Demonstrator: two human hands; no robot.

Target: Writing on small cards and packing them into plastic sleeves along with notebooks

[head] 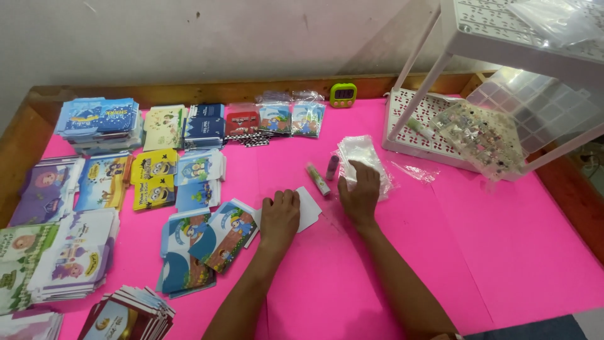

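Observation:
My left hand lies curled, knuckles up, on a white flat card piece on the pink table cover. My right hand rests palm down on the near end of a stack of clear plastic sleeves. Between the hands lie a glue stick and its purple cap. Just left of my left hand sits a fanned pile of printed flat cartons.
Stacks of printed flat cartons cover the left half of the table. A green timer stands at the back edge. A white plastic rack with a sheet of stickers stands at the right rear. A wooden rim borders the table.

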